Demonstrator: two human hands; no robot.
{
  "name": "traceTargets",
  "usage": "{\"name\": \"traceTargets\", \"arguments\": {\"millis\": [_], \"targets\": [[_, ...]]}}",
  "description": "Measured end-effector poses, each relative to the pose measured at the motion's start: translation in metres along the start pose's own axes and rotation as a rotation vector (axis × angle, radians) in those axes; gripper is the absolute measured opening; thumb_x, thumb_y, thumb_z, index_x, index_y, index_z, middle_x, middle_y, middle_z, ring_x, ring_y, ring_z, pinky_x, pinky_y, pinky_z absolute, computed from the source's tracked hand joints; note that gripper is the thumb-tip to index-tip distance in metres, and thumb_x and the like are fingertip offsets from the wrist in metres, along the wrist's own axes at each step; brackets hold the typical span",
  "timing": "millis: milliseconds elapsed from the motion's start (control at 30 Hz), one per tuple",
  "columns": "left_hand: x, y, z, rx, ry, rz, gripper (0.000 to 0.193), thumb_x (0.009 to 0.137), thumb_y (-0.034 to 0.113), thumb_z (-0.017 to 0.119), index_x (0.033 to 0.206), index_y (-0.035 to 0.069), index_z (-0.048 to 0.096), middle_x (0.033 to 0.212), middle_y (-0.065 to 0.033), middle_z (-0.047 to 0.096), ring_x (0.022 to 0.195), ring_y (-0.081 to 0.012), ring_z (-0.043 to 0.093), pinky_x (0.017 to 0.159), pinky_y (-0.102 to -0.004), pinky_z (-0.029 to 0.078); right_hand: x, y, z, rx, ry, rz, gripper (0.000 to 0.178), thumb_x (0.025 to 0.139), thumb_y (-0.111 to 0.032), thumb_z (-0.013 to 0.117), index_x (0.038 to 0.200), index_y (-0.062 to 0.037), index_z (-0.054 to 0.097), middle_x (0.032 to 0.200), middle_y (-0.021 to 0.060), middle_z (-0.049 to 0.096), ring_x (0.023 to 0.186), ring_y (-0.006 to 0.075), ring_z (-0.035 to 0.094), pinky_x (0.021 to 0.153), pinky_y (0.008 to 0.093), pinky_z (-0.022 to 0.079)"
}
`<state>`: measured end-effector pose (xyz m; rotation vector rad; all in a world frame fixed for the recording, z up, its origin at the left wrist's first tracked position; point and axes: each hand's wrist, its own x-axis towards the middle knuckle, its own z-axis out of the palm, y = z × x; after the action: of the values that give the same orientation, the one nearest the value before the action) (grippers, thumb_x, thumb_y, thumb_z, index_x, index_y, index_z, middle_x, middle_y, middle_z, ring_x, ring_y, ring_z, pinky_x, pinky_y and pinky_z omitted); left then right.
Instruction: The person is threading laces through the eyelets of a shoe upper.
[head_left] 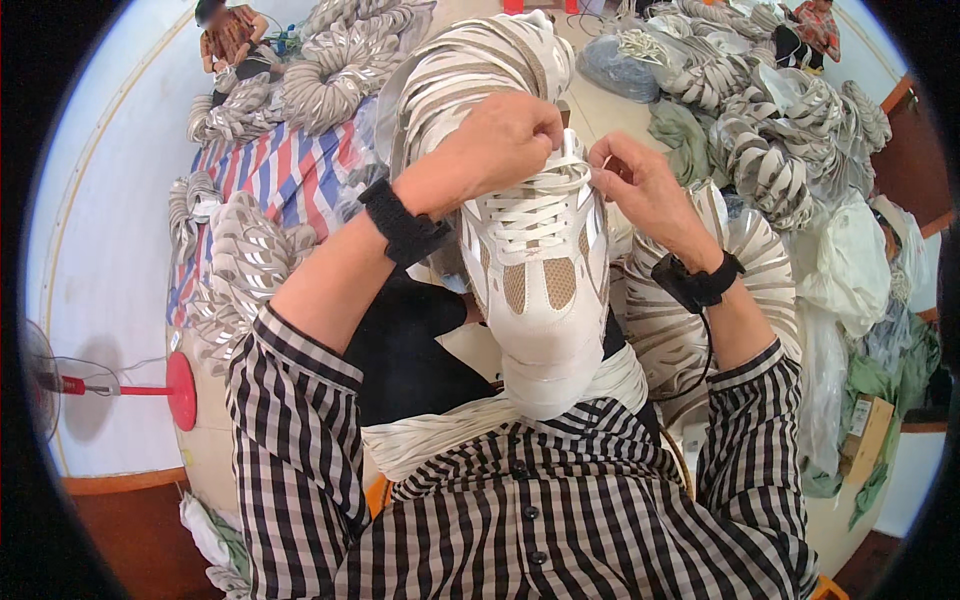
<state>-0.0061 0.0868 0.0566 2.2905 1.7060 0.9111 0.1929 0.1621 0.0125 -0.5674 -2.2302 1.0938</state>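
A cream sneaker (548,328) with tan mesh patches on its toe rests before me, toe pointing toward my body. White laces (532,222) criss-cross its front, with loops bunched near the tongue. My left hand (508,135) is closed beside the tongue on the left; its fingertips are partly hidden, so what they grip cannot be made out. On the opposite side, my right hand (645,185) pinches a shoelace between thumb and forefinger. Across my lap lies a bundle of white laces (425,445).
Coiled stacks of cream and tan shoe parts (470,70) stand just beyond the sneaker. Another coil (740,270) sits at my right. A striped sheet (275,180) covers floor at left. White plastic bags (850,265) are at right. Two people sit far back. A fan (45,380) stands left.
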Motion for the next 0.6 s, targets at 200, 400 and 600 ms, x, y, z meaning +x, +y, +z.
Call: {"name": "traceTargets", "arguments": {"millis": [200,400,600], "targets": [[0.004,-0.011,0.002,-0.388,-0.114,-0.285,0.015,0.070,0.010,0.057,0.075,0.001,0.067,0.066,-0.0094,0.062,0.061,-0.0178,0.057,0.059,-0.0302,0.045,0.000,-0.023,-0.017,0.312,-0.076,0.200,0.010,0.084,-0.010,0.057,0.087,-0.0007,0.054,0.069,0.0006,0.053,0.059,0.0087,0.049,0.055,0.0286,0.043],[0.013,-0.002,-0.001,-0.372,-0.208,-0.346,0.014,0.070,0.011,0.060,0.075,0.000,0.068,0.065,-0.0045,0.060,0.062,-0.0118,0.053,0.058,-0.0263,0.043,-0.022,-0.003,-0.049,-0.506,-0.123,-0.154,0.010,0.082,-0.007,0.055,0.087,0.0007,0.053,0.064,0.0139,0.057,0.058,0.0323,0.057,0.056,0.0398,0.047],[0.008,-0.006,-0.005,-0.415,-0.253,-0.365,0.012,0.071,0.012,0.063,0.075,0.002,0.067,0.067,-0.0023,0.060,0.065,-0.0103,0.052,0.060,-0.0250,0.042,-0.034,0.028,-0.069,-0.975,0.187,-0.225,0.003,0.079,-0.002,0.048,0.082,-0.0010,0.048,0.074,0.0166,0.056,0.074,0.0386,0.057,0.064,0.0471,0.045]]}}
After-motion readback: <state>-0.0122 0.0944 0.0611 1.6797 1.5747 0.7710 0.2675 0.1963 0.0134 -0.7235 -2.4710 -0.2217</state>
